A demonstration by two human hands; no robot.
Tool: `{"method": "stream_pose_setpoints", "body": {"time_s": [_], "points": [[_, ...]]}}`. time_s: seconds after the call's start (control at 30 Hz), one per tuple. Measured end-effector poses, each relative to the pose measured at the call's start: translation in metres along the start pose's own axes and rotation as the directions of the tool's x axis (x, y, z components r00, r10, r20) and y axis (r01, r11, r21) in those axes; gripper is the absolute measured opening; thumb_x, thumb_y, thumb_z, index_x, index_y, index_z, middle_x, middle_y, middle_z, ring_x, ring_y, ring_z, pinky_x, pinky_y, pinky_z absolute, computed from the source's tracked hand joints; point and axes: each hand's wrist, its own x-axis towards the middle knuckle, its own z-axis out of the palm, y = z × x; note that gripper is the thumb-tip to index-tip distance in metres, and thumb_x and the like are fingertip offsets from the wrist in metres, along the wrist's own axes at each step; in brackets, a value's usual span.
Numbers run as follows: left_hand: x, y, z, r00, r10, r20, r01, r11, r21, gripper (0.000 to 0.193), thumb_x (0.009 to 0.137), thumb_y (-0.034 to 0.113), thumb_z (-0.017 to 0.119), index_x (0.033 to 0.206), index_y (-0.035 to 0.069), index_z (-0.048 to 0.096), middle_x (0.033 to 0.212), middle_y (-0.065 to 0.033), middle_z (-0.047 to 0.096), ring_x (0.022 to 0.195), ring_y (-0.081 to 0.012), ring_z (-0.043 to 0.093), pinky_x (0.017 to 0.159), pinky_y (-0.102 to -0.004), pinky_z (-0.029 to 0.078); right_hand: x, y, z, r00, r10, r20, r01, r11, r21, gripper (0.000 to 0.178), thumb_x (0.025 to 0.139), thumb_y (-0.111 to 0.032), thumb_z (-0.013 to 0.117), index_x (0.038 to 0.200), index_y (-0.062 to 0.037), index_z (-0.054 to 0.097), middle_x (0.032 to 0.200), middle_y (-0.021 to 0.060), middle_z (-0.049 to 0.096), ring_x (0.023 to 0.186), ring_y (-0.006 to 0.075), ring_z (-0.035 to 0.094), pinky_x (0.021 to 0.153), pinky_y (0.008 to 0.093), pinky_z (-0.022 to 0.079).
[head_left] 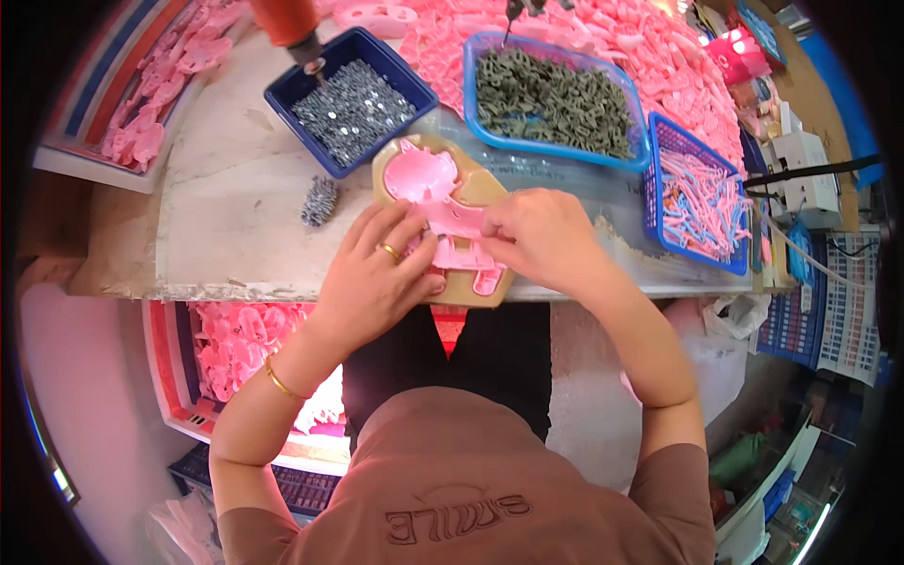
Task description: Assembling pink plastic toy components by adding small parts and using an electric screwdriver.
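Observation:
A pink plastic shell [419, 175] with a round head end lies hollow side up in a tan holding block [482, 188] at the table's front edge. My left hand [379, 254] rests over the shell's left side, its fingers stretched out and holding it down. At the shell's right side my right hand [541, 235] is closed, thumb and fingertips pinched together against its edge. What lies between those fingertips is too hidden to name.
Beyond the block stand a dark blue bin [275, 99] of small metal screws, a blue tray [527, 151] of dark green parts and a blue basket [657, 218] of pink and blue strips. An orange power screwdriver [284, 21] hangs above the bin. Pink shells [650, 71] are heaped behind.

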Motion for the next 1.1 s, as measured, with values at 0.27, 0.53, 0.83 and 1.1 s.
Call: {"method": "stream_pose_setpoints", "body": {"time_s": [0.27, 0.53, 0.83, 1.1], "points": [[0.008, -0.01, -0.012, 0.987, -0.063, -0.148, 0.06, 0.998, -0.03, 0.034, 0.082, 0.02, 0.071, 0.113, 0.008, 0.062, 0.117, -0.0089, 0.061, 0.111, -0.0292, 0.057, 0.092, -0.041, 0.049, 0.083, -0.086, -0.089, 0.848, -0.157, -0.506, 0.418, 0.785, 0.457, 0.068, 0.091, -0.038, 0.067, 0.137, 0.0059, 0.043, 0.109, 0.0222, 0.063, 0.1, 0.0315, 0.063, 0.091, 0.0392, 0.048], [0.032, -0.085, -0.022, 0.955, -0.204, -0.217, 0.231, 0.967, 0.107, 0.013, 0.083, 0.013, 0.067, 0.095, 0.009, 0.066, 0.092, -0.0056, 0.064, 0.092, -0.0263, 0.058, 0.078, -0.0388, 0.05, 0.286, -0.115, -0.103, 0.647, -0.323, -0.691, 0.637, 0.727, 0.257, 0.087, 0.085, -0.029, 0.07, 0.149, 0.0048, 0.021, 0.129, 0.0352, 0.052, 0.12, 0.0457, 0.054, 0.102, 0.0466, 0.043], [0.082, -0.125, 0.006, 0.961, -0.249, 0.116, 0.2, 0.924, 0.327, 0.018, 0.076, 0.024, 0.076, 0.089, 0.013, 0.072, 0.09, -0.0014, 0.068, 0.09, -0.0241, 0.06, 0.078, -0.0392, 0.047, 0.145, -0.067, -0.076, 0.87, -0.003, -0.492, 0.29, 0.812, 0.507, 0.041, 0.082, -0.029, 0.078, 0.107, -0.001, 0.062, 0.095, 0.0063, 0.068, 0.085, 0.0134, 0.065, 0.079, 0.0307, 0.052], [0.083, -0.121, -0.008, 0.965, -0.233, 0.119, 0.188, 0.934, 0.303, 0.006, 0.078, 0.015, 0.067, 0.075, 0.014, 0.072, 0.08, -0.0033, 0.07, 0.089, -0.0225, 0.063, 0.074, -0.0377, 0.049, 0.12, -0.062, -0.084, 0.915, -0.042, -0.402, 0.256, 0.83, 0.496, 0.042, 0.084, -0.026, 0.076, 0.115, -0.0018, 0.06, 0.097, 0.0063, 0.068, 0.093, 0.0142, 0.064, 0.086, 0.0317, 0.051]]}}
